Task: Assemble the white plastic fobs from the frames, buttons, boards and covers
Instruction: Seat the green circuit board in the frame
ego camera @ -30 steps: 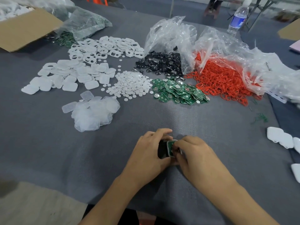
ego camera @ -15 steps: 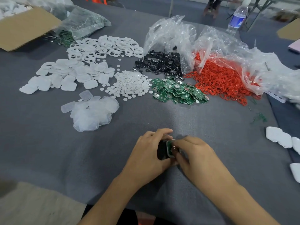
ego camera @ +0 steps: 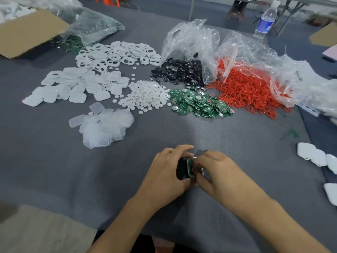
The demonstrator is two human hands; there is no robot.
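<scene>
My left hand (ego camera: 166,172) and my right hand (ego camera: 217,170) meet near the table's front, both curled round one partly built fob (ego camera: 190,167) with a green board showing in its white frame. My right fingertips press on the board. Beyond lie heaps of parts: white frames (ego camera: 118,53), white covers (ego camera: 76,86), small white round buttons (ego camera: 145,95), green boards (ego camera: 198,104) and translucent covers (ego camera: 104,126).
Black round parts (ego camera: 180,72) spill from a clear bag (ego camera: 189,41). Red rings (ego camera: 246,90) spread at the right. Finished white fobs (ego camera: 315,156) lie by the right edge. A cardboard box (ego camera: 27,31) stands far left, a water bottle (ego camera: 265,21) far right.
Both hands stay on the fob in the same place; my right fingers have shifted slightly over the green board.
</scene>
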